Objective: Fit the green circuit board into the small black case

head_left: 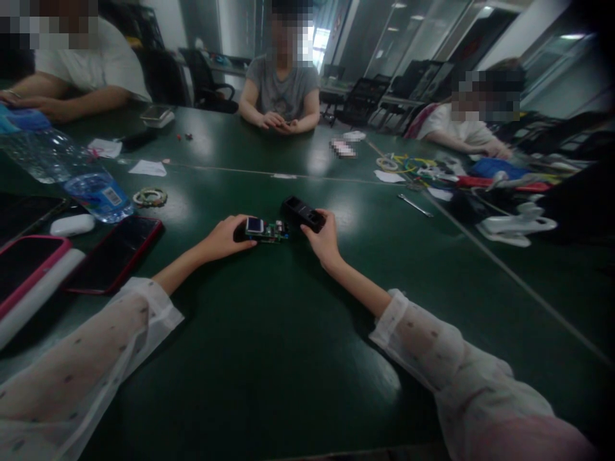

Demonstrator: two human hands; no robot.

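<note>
My left hand (227, 238) grips a small green circuit board (273, 232) by its left end, with the thumb in front and the fingers behind. A small screen (255, 225) sits on the board's left part. My right hand (325, 239) is closed on the right end of a black plastic casing (302, 212), which slants down to the right. Casing and board are close together above the dark green table (269, 358); whether they touch is hard to tell.
Phones (118, 256), a white case (73, 225) and a water bottle (98, 192) lie at the left. A coiled bracelet (150, 197) is behind my left hand. A wrench (414, 205) and cables (403, 164) lie at the right. Three people sit around the table.
</note>
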